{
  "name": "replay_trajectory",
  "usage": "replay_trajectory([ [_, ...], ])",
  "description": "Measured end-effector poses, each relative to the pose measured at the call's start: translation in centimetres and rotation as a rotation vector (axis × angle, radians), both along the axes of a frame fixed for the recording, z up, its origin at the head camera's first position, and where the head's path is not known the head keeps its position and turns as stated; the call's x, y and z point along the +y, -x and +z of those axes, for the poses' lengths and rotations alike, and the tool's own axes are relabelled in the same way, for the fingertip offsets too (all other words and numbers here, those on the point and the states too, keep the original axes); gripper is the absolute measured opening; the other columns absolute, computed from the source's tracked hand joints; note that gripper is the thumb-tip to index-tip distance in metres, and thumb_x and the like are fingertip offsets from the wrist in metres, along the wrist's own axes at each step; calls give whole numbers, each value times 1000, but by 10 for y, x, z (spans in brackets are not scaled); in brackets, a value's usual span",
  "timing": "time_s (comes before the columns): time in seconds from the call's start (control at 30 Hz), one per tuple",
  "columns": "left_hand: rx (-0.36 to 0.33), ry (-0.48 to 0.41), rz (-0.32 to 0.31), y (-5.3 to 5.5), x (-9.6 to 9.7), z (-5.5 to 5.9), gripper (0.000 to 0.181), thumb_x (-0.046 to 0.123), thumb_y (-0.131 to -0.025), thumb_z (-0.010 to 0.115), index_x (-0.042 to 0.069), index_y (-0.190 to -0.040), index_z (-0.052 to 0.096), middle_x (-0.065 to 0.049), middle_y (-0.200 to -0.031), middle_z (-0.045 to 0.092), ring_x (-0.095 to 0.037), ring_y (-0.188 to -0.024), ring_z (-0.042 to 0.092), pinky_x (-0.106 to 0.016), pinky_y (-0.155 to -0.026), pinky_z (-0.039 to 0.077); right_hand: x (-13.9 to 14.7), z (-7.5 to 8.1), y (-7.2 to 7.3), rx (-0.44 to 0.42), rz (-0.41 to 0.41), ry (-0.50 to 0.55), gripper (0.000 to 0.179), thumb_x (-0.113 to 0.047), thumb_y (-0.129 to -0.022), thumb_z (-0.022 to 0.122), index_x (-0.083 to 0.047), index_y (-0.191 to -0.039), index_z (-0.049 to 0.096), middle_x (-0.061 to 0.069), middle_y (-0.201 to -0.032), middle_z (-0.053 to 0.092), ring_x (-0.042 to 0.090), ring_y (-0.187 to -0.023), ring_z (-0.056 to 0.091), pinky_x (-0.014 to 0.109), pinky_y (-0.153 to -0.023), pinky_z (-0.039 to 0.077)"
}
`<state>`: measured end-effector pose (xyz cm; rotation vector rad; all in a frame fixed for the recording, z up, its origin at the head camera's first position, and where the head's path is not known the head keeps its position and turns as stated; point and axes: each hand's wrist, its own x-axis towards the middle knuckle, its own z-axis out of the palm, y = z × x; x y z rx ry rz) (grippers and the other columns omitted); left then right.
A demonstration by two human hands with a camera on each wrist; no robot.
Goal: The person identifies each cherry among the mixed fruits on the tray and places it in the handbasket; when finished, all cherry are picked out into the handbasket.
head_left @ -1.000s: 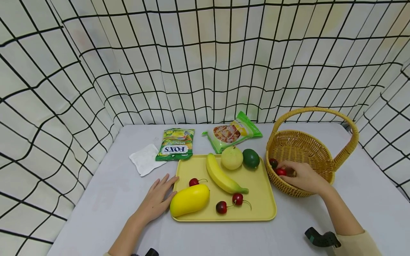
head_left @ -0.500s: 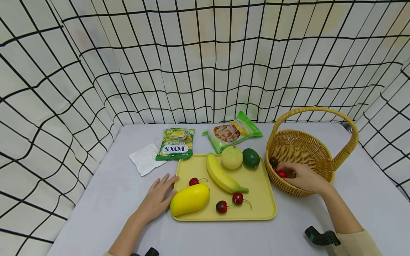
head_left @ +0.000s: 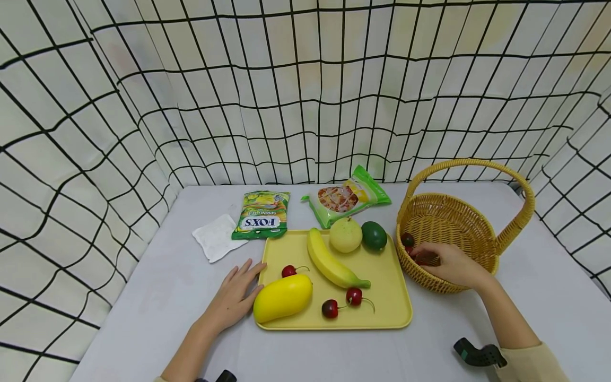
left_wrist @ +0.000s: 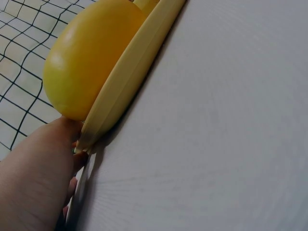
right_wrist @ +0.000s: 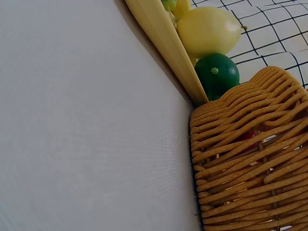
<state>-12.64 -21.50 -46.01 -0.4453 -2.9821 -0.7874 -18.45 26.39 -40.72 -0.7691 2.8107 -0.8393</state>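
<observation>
My right hand reaches into the wicker basket, thumb and fingers bent at its left inner side. A red cherry shows darkly beneath the fingers; whether they pinch it is hidden. Another dark cherry lies in the basket beside the fingertips. My left hand rests with extended fingers at the left edge of the yellow tray, its thumb close to the yellow mango. On the tray lie a banana, a pale round fruit, a dark green fruit and a few cherries.
Behind the tray lie a green FOX'S candy bag and another green snack bag. A white packet is at the left. The basket's tall handle arches above the right hand. Black-lined white cloth surrounds the table.
The bright red cherry between my right fingers has slipped lower and is now mostly covered by them. My right hand has barely shifted; my left hand stays still.
</observation>
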Motion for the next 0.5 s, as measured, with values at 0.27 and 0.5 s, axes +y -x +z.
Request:
replay_trajectory([
  [0.27,-1,4,-1,0,0,1,49,30,-91,55,19,-137,43,-9,-141,40,-29,-135,24,-52,-109,10,-1,-1,-1,55,-17,29,20,-13,-85,64,-13,-105,64,-2,-96,64,16,-88,59,33,-72,51],
  [0.5,1,4,0,0,0,1,50,30,-91,55,19,-137,43,-9,-141,39,-29,-135,24,-52,-108,10,-2,1,-1,91,-31,51,18,-13,-86,64,-13,-103,65,-5,-95,64,14,-88,60,29,-71,52],
])
